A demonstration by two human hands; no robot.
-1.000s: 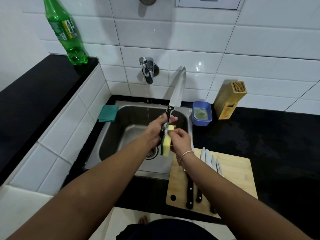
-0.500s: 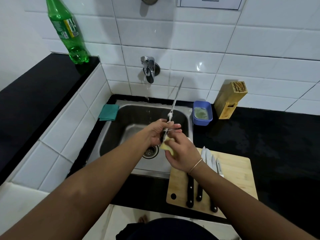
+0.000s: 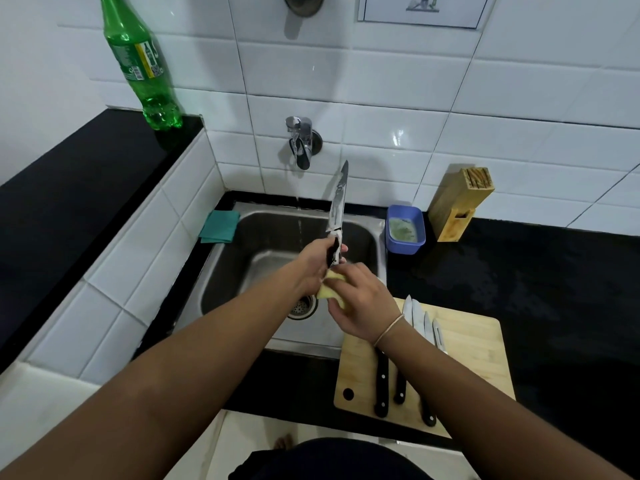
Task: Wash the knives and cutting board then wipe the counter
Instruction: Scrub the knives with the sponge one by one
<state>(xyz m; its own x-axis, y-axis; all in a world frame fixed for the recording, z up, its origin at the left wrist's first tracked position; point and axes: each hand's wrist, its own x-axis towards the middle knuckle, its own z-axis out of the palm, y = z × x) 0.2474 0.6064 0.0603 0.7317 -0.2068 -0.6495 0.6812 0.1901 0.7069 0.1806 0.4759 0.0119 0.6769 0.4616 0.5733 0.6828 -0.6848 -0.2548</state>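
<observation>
Yellow sponge, gripped in the right hand, now sits lower at the handle of the knife, which the left hand grips above the sink, blade turned broadside again.

The knife at mid-frame has a shiny metal blade streaked with suds and a black handle. The sponge below it looks soft and yellow. The sink is brushed steel; the tap above is polished chrome. The cutting board at lower right and the knife block are pale matt wood. The counter is glossy black stone, the wall tiles glazed white. The green bottle at upper left is clear plastic.
</observation>
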